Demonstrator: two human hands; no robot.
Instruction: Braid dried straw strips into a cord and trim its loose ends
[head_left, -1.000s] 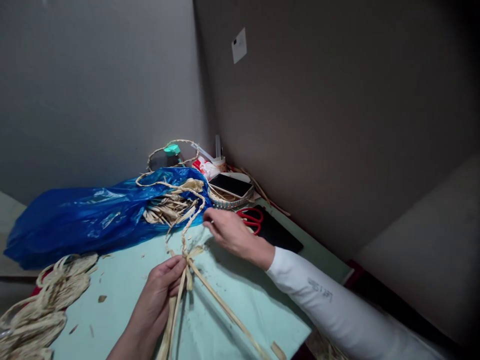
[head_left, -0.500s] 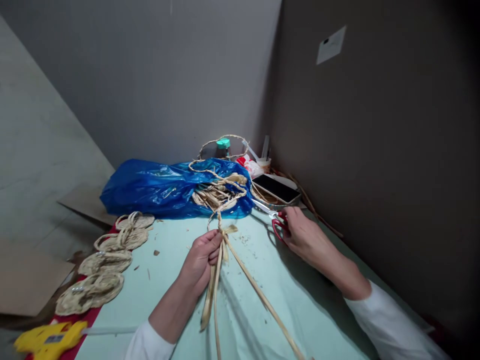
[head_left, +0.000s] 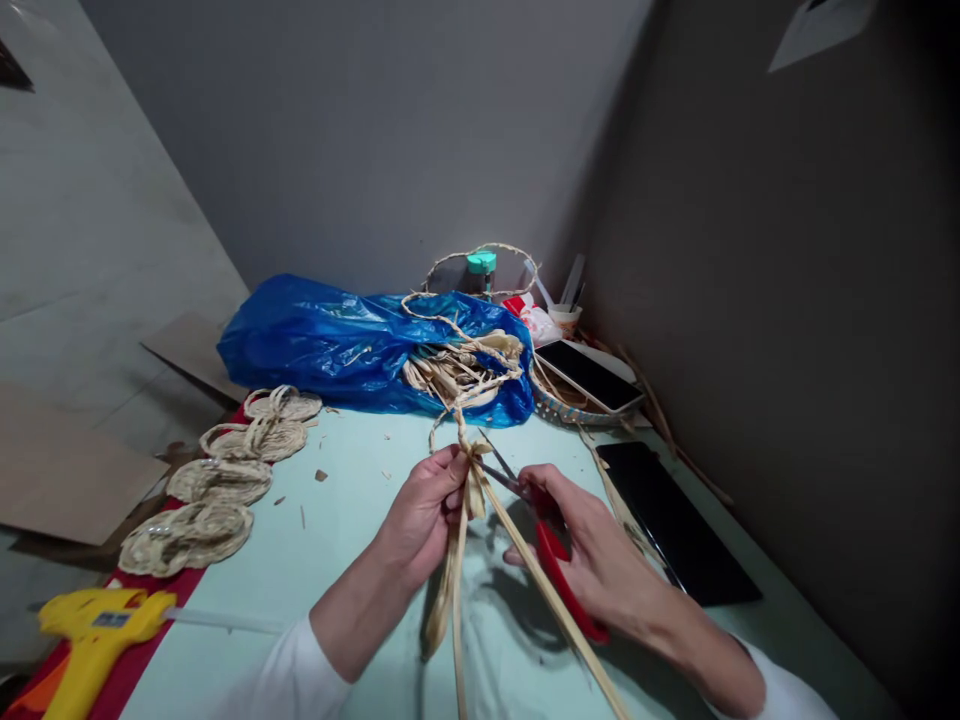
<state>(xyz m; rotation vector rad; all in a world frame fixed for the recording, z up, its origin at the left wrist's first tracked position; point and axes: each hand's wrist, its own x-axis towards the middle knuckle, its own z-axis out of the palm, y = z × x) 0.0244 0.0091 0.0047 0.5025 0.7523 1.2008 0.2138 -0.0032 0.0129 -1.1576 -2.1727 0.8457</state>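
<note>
My left hand (head_left: 429, 515) pinches a braided cord of dry plant fibre (head_left: 460, 432) at the spot where its loose strands (head_left: 551, 597) fan out toward me. The cord runs back from there over the fibre heap and loops up behind it. In my right hand (head_left: 592, 560) are red-handled scissors (head_left: 559, 570), with my fingers in the handles. Their blades are spread apart, the tips right beside the knotted end near my left fingertips. Whether the blades touch a strand I cannot tell.
A blue plastic bag (head_left: 315, 345) holds dry fibre strips (head_left: 450, 370). Several woven sandal shapes (head_left: 187, 540) line the left side, near a yellow glue gun (head_left: 105, 625). At right are a phone (head_left: 589, 375) on a basket and a flat black panel (head_left: 675, 520). Walls close off the back and right.
My right hand has brought the scissors from beside the basket leftward to the cord, and their blades have opened. My left hand keeps its pinch. The view has shifted, showing the black panel.
</note>
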